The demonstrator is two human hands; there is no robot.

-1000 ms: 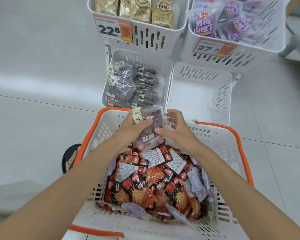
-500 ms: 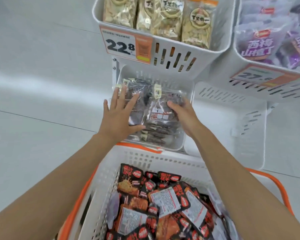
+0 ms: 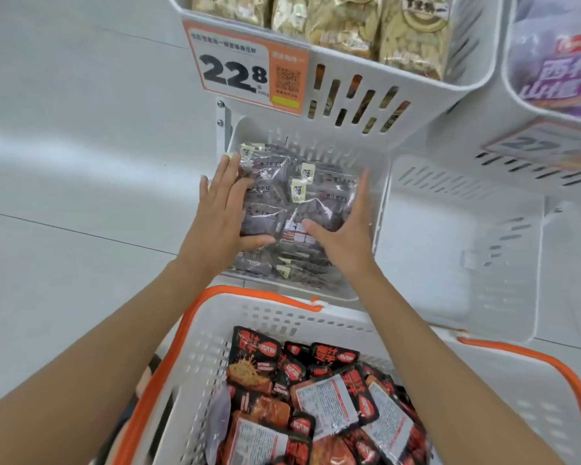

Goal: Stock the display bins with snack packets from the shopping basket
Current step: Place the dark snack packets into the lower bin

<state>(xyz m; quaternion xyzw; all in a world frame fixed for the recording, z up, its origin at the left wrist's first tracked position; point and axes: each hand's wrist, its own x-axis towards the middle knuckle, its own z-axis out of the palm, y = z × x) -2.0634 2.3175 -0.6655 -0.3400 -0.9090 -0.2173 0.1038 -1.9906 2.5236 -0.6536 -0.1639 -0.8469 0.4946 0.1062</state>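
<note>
Dark snack packets (image 3: pixel 269 196) are squared inside the display bin (image 3: pixel 275 289) by left hand (image 3: pixel 215 226) and right hand (image 3: pixel 346 236), grips spread flat, presumably for neat stacking.

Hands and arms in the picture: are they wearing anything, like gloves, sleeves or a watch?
No. The left hand and the right hand are bare: no gloves, no rings that I can see. The left forearm and right forearm are bare too, with no sleeve, watch or bracelet in view.
</note>
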